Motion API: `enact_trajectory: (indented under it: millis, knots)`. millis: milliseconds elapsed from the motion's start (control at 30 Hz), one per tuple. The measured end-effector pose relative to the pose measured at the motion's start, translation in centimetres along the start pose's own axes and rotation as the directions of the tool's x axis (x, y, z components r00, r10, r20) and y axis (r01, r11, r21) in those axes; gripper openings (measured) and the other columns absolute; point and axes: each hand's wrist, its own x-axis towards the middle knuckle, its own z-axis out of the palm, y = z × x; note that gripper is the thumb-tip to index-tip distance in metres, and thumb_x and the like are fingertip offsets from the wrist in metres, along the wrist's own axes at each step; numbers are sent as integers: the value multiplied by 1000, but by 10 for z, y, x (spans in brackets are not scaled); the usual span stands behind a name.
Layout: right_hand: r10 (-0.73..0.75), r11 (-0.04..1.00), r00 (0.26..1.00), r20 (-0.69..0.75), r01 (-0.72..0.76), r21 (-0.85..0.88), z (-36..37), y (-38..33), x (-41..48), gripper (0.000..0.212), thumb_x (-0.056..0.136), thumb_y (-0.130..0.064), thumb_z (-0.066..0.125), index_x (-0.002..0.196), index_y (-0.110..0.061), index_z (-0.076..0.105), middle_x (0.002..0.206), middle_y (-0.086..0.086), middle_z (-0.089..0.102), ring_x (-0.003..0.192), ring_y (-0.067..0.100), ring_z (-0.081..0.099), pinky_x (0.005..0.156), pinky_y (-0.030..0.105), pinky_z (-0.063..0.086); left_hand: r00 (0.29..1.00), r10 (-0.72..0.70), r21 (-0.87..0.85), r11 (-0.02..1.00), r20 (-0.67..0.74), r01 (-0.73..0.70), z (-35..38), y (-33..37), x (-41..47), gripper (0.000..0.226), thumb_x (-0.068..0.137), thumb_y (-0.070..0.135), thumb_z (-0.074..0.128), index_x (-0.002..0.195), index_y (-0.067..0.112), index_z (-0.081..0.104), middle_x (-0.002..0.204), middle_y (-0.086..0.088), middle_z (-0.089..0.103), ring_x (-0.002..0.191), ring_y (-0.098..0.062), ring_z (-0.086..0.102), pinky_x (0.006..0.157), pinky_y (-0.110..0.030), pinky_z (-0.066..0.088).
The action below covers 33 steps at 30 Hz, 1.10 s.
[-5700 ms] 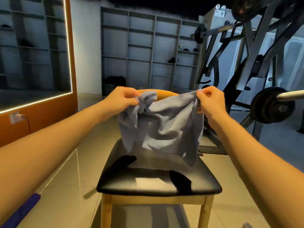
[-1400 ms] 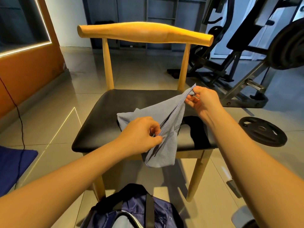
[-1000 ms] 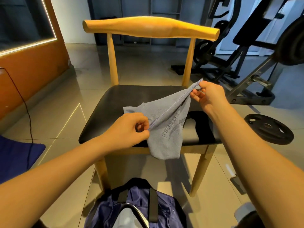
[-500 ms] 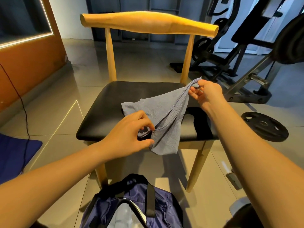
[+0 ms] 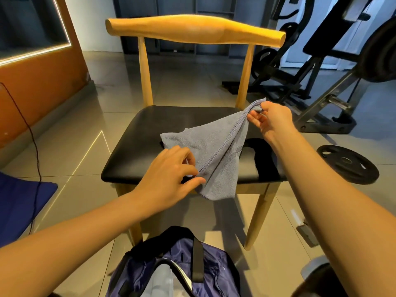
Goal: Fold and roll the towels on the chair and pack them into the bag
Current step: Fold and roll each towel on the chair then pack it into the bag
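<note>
At the bottom of the frame the blue bag lies open on the floor in front of the chair, w/ something pale inside. Just above it the left hand is what changed. A sec ago it was a closed fist nipping the hem tight. Now its fingers are spread and half open, thumb and forefinger lying at the near end of the hem, and I cannot tell if they really nip it. I judge this is a re-grip, i.e. the hand is looking for the lower corner, so the fold is only being prepared and rolling and packing of this piece are still to come. The grey towel is at centre frame, partly lying on the black seat and partly hanging over the seat's front edge. Its long axis follows the stitched hem, approx. diagonal from lower centre to upper right of the frame. The far corner points up-right and is lifted off the seat. There the right hand has kept its place and pinches this corner betw. thumb and fingertips, the other fingers loosely curled. On the right part of the seat, just beside the towel, lies a black cloth, prob. another towel. Farther right, a weight plate lies on the floor.
</note>
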Motion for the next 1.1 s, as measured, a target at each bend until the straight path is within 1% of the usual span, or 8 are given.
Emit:
enact_trajectory:
  millis: [233,367,567,700,833,933,1000,1100]
  knots:
    - [12,1000,1000,-4,-12,0,1,9,1,14,100,3,48,103,0,61,82,13,66,63,18,68,63,31,61,989,130,49,990,72,-134,0,-14,-18,27,97,46,60,97,26,78,109,4,58,94,-17,52,75,-38,43]
    - [11,1000,1000,-11,-11,2,3,8,-2,17,99,4,47,93,-3,61,78,11,66,60,16,67,63,31,61,974,211,156,963,85,-222,4,-10,-21,29,102,41,53,100,24,76,106,-1,57,92,-23,51,75,-40,40]
    - [7,1000,1000,-7,-7,3,1,8,1,16,99,4,47,103,1,62,77,11,66,59,16,67,61,30,61,981,183,281,941,57,-192,4,-9,-22,33,102,35,46,92,19,73,103,-2,61,90,-26,51,72,-42,39]
    - [-3,1000,1000,-12,3,-8,0,7,3,18,98,4,48,109,3,62,77,11,65,52,13,66,61,31,61,986,166,235,958,10,-164,1,-12,-23,30,100,33,51,92,19,76,98,0,67,86,-25,54,68,-40,40]
    - [-4,998,998,-55,0,-67,-2,3,5,15,98,-1,50,93,-5,63,68,7,62,48,11,60,54,26,57,994,14,59,998,-110,-8,-11,-15,-19,12,90,23,70,86,15,79,90,3,68,83,-19,57,68,-37,47]
    - [-33,984,997,-71,20,-177,-6,-6,4,15,95,-4,51,85,-10,61,65,4,56,48,10,50,43,22,44,973,-154,5,988,-174,157,-33,-24,-8,3,83,14,79,81,12,78,87,2,69,81,-16,57,73,-28,48]
    - [-70,972,997,-44,58,-230,-11,-11,2,17,90,-5,52,77,-15,57,63,1,49,47,11,42,39,21,34,943,-251,-5,967,-218,256,-54,-35,4,5,80,12,80,78,14,77,84,2,70,79,-16,59,75,-31,51]
    - [-158,933,986,47,165,-320,-15,-15,-5,13,89,-10,57,82,-18,66,67,-1,51,57,15,42,46,23,36,875,-405,-62,913,-265,403,-89,-50,25,3,80,14,78,79,16,78,81,-1,72,73,-18,63,75,-39,56]
